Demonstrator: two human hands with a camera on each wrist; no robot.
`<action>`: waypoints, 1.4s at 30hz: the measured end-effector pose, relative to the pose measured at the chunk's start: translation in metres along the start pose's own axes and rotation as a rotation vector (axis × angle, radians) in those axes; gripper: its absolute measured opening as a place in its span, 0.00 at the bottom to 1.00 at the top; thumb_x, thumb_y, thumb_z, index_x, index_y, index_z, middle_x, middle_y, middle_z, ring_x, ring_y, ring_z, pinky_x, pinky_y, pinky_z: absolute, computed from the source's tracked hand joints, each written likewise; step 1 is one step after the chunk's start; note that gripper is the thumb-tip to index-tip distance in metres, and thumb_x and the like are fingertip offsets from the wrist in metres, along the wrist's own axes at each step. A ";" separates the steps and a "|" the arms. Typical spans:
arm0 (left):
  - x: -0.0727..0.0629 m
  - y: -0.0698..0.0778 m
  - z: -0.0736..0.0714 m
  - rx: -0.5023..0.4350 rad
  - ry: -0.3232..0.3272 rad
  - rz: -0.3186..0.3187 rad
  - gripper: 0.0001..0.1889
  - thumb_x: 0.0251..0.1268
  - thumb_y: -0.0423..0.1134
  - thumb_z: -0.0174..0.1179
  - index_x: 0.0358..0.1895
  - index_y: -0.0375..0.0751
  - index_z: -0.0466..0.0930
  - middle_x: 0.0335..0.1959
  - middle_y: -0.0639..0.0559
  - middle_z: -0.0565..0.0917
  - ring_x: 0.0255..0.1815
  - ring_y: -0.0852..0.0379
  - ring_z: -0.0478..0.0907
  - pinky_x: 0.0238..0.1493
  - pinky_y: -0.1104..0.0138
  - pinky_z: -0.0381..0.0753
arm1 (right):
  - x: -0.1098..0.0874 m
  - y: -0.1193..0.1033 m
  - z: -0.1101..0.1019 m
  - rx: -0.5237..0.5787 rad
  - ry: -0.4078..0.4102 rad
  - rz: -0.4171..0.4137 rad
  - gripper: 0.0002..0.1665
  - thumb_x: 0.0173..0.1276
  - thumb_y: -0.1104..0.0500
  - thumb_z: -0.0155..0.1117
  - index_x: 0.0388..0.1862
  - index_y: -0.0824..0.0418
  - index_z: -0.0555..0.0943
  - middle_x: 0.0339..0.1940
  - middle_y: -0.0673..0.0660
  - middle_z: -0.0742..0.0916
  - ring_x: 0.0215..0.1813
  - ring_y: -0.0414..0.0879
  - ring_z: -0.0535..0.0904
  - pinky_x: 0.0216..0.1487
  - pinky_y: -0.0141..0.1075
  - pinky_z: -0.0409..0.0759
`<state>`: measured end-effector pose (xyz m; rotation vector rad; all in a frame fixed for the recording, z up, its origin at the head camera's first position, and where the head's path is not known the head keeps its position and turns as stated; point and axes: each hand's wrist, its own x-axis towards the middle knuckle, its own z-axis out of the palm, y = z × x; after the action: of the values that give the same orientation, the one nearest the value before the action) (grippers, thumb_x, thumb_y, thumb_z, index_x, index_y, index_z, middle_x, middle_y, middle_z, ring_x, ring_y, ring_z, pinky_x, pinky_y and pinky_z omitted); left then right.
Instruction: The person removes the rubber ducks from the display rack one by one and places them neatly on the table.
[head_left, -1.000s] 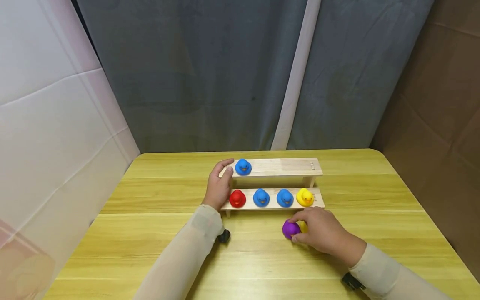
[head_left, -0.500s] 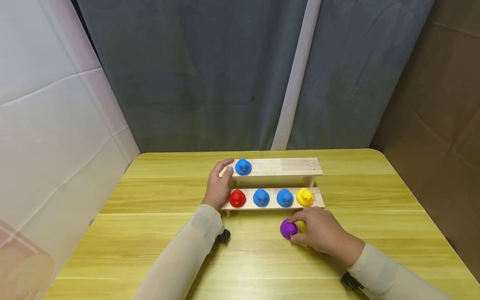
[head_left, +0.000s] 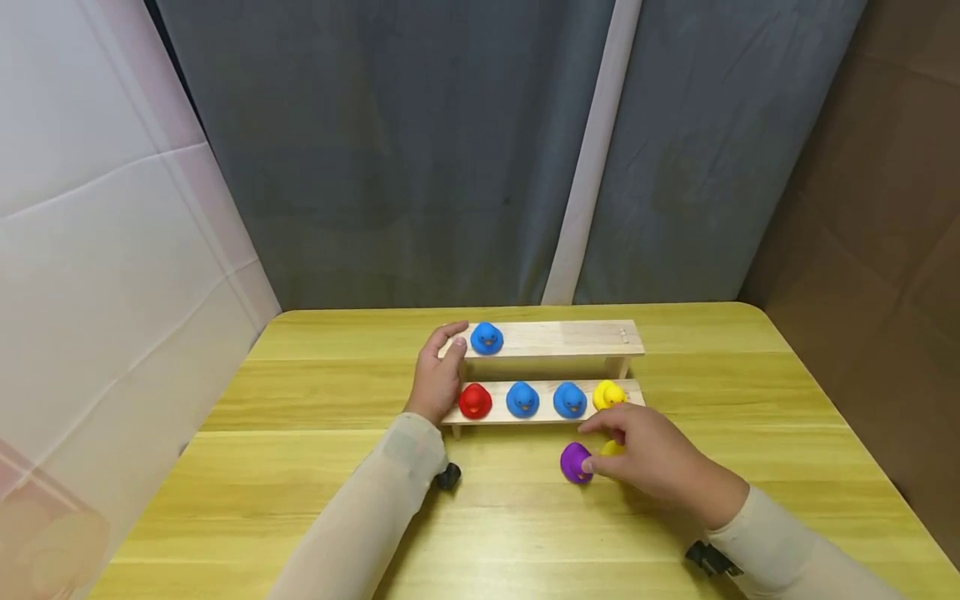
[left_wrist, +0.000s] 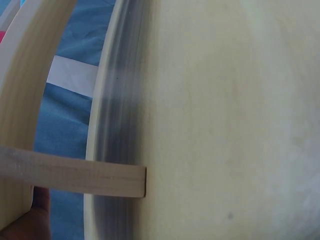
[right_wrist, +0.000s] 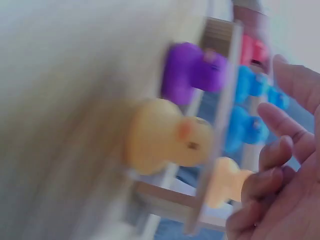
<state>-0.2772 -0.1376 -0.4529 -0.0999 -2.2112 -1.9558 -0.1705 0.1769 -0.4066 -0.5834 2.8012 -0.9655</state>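
My left hand [head_left: 435,375] grips the left end of a two-step wooden rack [head_left: 562,338], thumb in front and fingers behind. A blue rubber duck [head_left: 487,339] sits on the upper step beside that hand. Along the lower step stand a red duck [head_left: 475,402], two blue ducks [head_left: 522,401] and a yellow duck [head_left: 607,394]. On the table in front, a purple duck [head_left: 575,463] stands close to another yellow duck [right_wrist: 152,137]. My right hand [head_left: 663,454] hovers over these two, its thumb and forefinger spread and holding nothing; it partly hides the table's yellow duck.
The wooden table [head_left: 315,483] extends to both sides of the rack. A grey curtain [head_left: 390,167] hangs behind it, with a white sheet [head_left: 97,250] on the left and a brown one [head_left: 877,217] on the right.
The purple duck has shifted slightly left, and my right hand has let go of it, its fingers spreading and drawing back to the right. My left hand stays on the rack.
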 end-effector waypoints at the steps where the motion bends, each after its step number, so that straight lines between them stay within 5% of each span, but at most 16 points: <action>1: 0.000 0.000 0.000 0.001 0.000 0.001 0.18 0.84 0.45 0.51 0.69 0.51 0.78 0.72 0.49 0.74 0.76 0.49 0.65 0.82 0.48 0.58 | 0.000 -0.002 -0.004 0.053 -0.002 0.002 0.20 0.58 0.52 0.84 0.49 0.53 0.90 0.26 0.50 0.76 0.31 0.42 0.68 0.32 0.34 0.68; 9: -0.003 0.001 0.000 -0.013 -0.010 -0.006 0.18 0.84 0.44 0.51 0.69 0.51 0.78 0.69 0.46 0.75 0.67 0.47 0.69 0.78 0.49 0.62 | -0.004 -0.009 -0.032 0.244 -0.043 -0.035 0.18 0.62 0.55 0.82 0.50 0.55 0.90 0.23 0.50 0.72 0.26 0.42 0.67 0.27 0.33 0.66; 15: -0.002 0.003 0.000 -0.019 -0.006 0.005 0.18 0.84 0.44 0.52 0.69 0.50 0.78 0.68 0.46 0.75 0.64 0.49 0.69 0.77 0.51 0.63 | 0.002 -0.008 -0.050 0.260 0.068 -0.045 0.19 0.65 0.54 0.80 0.51 0.61 0.89 0.26 0.53 0.74 0.29 0.45 0.70 0.27 0.33 0.68; 22: -0.002 0.002 -0.001 -0.006 -0.008 0.000 0.20 0.84 0.45 0.52 0.71 0.48 0.77 0.71 0.47 0.75 0.72 0.47 0.67 0.80 0.47 0.60 | 0.023 0.010 -0.065 0.152 0.221 -0.043 0.20 0.69 0.53 0.77 0.57 0.58 0.88 0.50 0.57 0.85 0.50 0.51 0.76 0.47 0.40 0.76; 27: -0.001 -0.001 0.000 0.002 -0.009 -0.002 0.20 0.84 0.46 0.51 0.71 0.49 0.77 0.73 0.49 0.74 0.77 0.47 0.65 0.82 0.46 0.59 | 0.044 0.032 -0.070 0.162 0.256 0.005 0.27 0.73 0.48 0.73 0.64 0.61 0.84 0.66 0.63 0.80 0.65 0.61 0.74 0.60 0.57 0.78; 32: -0.002 -0.001 0.000 0.014 -0.009 -0.003 0.19 0.84 0.46 0.51 0.70 0.51 0.78 0.72 0.49 0.75 0.76 0.48 0.66 0.82 0.46 0.59 | 0.060 0.047 -0.073 0.208 0.239 0.104 0.34 0.75 0.42 0.69 0.71 0.60 0.79 0.77 0.67 0.72 0.75 0.69 0.67 0.72 0.68 0.68; 42: 0.000 0.000 -0.001 0.024 0.002 0.002 0.20 0.84 0.45 0.51 0.72 0.46 0.76 0.63 0.45 0.77 0.67 0.48 0.70 0.80 0.48 0.62 | 0.085 0.071 -0.069 0.388 0.176 0.142 0.36 0.76 0.43 0.68 0.75 0.60 0.75 0.79 0.66 0.70 0.74 0.66 0.69 0.73 0.61 0.69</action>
<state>-0.2776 -0.1385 -0.4526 -0.0968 -2.2316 -1.9275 -0.2871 0.2338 -0.3950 -0.2545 2.6389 -1.5394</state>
